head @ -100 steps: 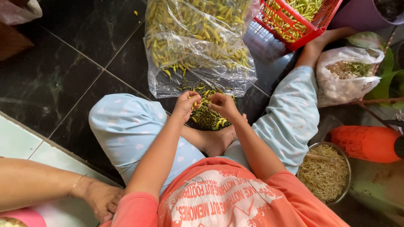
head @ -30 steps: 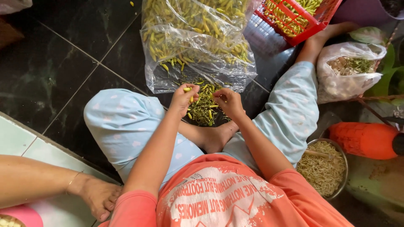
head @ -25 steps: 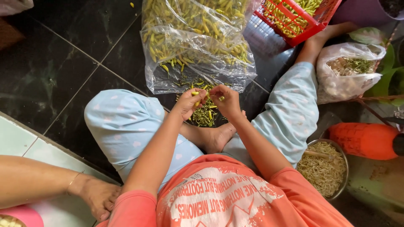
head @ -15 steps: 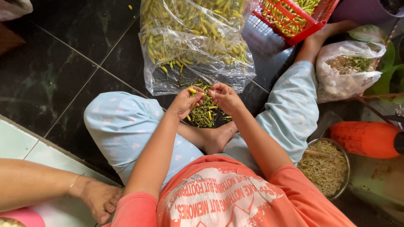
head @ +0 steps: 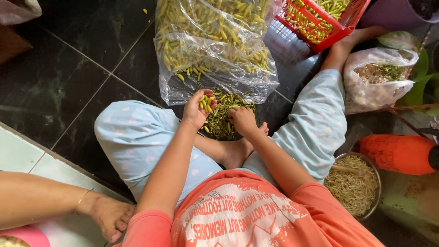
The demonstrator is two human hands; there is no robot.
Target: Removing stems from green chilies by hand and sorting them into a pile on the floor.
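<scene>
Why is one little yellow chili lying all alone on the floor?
One stray chili lies on the dark floor, apart from the clear bag of chilies. It looks dropped or spilled. Nothing else stands out.

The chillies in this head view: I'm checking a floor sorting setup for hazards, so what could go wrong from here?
1. The left hand cups several loose chillies bare; their juice could irritate skin, or eyes if touched.
2. The right hand picks in the stem pile beside a bare foot, so scraps may scatter across the dark floor.
3. The clear bag lies open and could spill.
</scene>
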